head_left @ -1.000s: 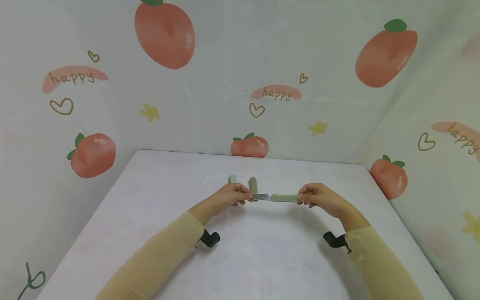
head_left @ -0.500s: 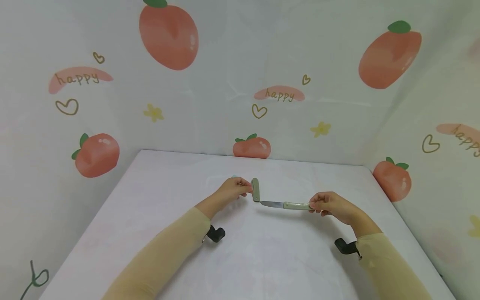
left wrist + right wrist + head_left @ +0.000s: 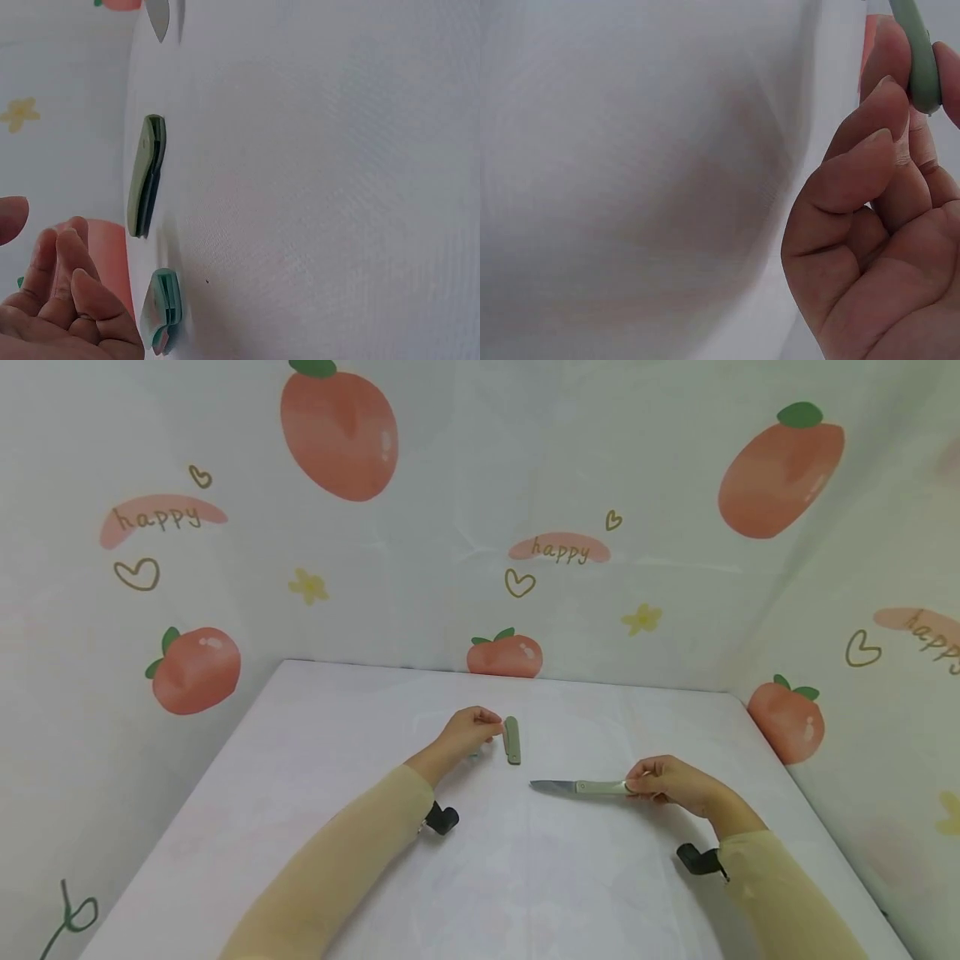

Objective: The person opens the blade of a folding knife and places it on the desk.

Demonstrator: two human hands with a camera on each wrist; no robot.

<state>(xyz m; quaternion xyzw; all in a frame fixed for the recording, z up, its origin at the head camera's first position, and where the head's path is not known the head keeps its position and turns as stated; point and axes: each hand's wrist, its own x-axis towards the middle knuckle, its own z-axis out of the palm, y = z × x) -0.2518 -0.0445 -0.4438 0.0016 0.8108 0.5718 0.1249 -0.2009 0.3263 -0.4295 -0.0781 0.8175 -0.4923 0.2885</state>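
Note:
My right hand (image 3: 667, 783) pinches the end of a pale green handle between thumb and fingers. It belongs to a folding knife (image 3: 600, 787) whose blade is out and points left, low over the table; whether it touches the surface I cannot tell. The handle end (image 3: 924, 75) shows between thumb and fingers in the right wrist view. My left hand (image 3: 471, 731) holds nothing, its fingers loosely bent and the thumb apart. Just right of it lies a folded green pocket knife (image 3: 512, 741). Below it, a folded teal pocket knife (image 3: 161, 309) is mostly hidden in the head view.
The white table (image 3: 480, 877) ends at a cloth backdrop (image 3: 420, 527) printed with peaches, hearts and flowers. Cloth walls also stand at left and right. Each wrist carries a black camera mount, such as the left one (image 3: 442, 818).
My left hand has let go of the blade and moved away toward the table's back. My right hand has carried the unfolded knife rightward and nearer to me.

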